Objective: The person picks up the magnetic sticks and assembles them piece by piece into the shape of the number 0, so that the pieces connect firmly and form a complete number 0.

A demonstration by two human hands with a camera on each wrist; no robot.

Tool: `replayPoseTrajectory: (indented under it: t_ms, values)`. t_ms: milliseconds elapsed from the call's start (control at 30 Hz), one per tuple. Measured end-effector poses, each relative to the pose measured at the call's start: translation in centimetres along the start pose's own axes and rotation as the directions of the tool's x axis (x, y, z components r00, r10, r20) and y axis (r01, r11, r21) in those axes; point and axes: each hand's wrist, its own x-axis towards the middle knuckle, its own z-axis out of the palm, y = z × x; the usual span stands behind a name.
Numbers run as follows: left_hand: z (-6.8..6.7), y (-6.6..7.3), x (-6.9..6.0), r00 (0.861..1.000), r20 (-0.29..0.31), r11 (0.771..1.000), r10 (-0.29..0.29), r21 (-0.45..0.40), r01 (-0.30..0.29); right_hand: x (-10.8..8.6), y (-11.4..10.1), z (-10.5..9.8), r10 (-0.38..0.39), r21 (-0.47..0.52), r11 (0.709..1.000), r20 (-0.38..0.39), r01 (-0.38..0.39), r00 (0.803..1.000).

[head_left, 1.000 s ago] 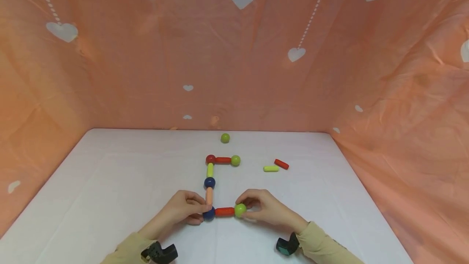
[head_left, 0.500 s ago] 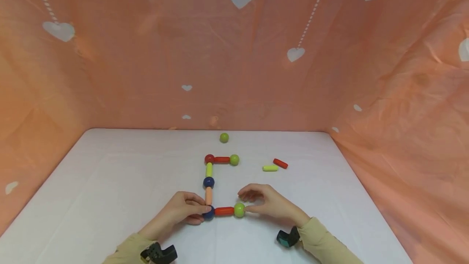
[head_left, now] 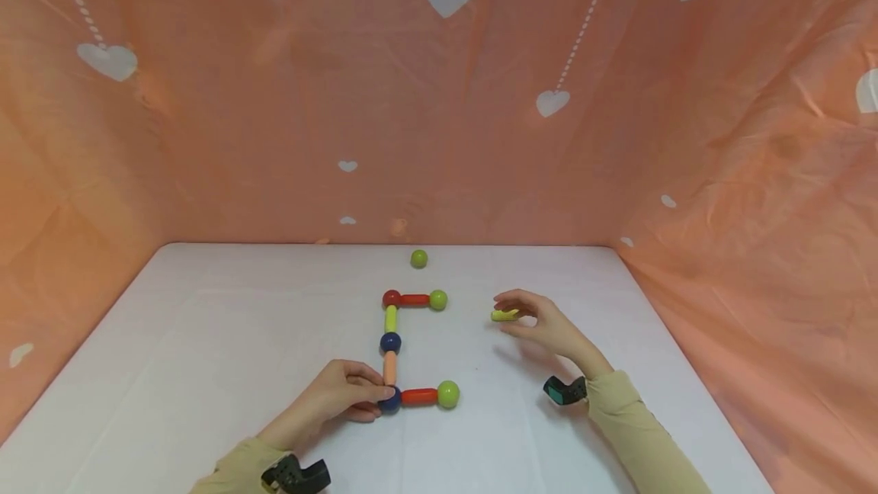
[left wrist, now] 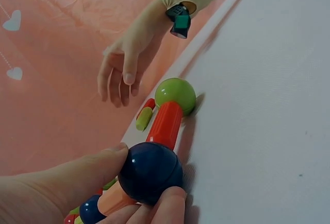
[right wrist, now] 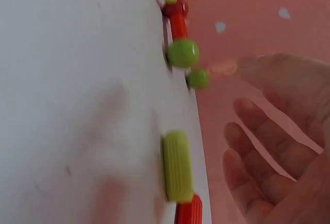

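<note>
My left hand (head_left: pixel 343 393) pinches a dark blue ball (left wrist: pixel 150 173) between thumb and fingers, at the near left corner of a chain of balls and rods lying on the table. From that ball a red rod (head_left: pixel 419 397) runs right to a green ball (head_left: pixel 449 394). A peach rod (head_left: pixel 389 368) leads away to a second blue ball (head_left: pixel 390 342). My right hand (head_left: pixel 545 319) hovers over a loose yellow-green rod (right wrist: pixel 178 166), its fingers apart and holding nothing. Beside that rod lies a loose red rod (right wrist: pixel 190 211), hidden by the hand in the head view.
Farther along the chain come a yellow-green rod (head_left: pixel 391 319), a red ball (head_left: pixel 392 298), another red rod (head_left: pixel 414 300) and a green ball (head_left: pixel 438 299). A loose green ball (head_left: pixel 419 258) sits near the back edge of the white table (head_left: pixel 240 311). Orange cloth (head_left: pixel 274 136) hangs behind.
My right hand has let go of the near green ball and moved away and to the right, over the loose rods. The left hand stays on the blue ball.
</note>
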Motion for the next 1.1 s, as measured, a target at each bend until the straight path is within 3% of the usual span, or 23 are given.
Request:
replayPoseTrajectory:
  t_ms: [200,333,633,1100]
  values:
    - [-0.1,-0.3,0.1,1.0,-0.008,1.0,-0.002,-0.006,0.002,0.7,4.4,-0.8,0.03,-0.06,0.998,-0.003,-0.031,1.0]
    - [-0.1,-0.4,0.1,1.0,-0.01,1.0,-0.009,-0.01,0.009,0.9,5.3,-0.6,0.066,-0.069,0.995,-0.008,-0.066,0.998]
    - [0.1,-0.3,0.1,1.0,-0.01,1.0,0.003,-0.015,-0.003,1.1,5.5,-0.1,0.072,-0.225,0.971,-0.035,-0.078,0.997]
    - [0.1,-0.5,0.2,0.999,0.01,0.999,0.032,-0.015,-0.031,1.5,4.9,0.3,0.104,-0.391,0.916,0.017,-0.089,0.994]
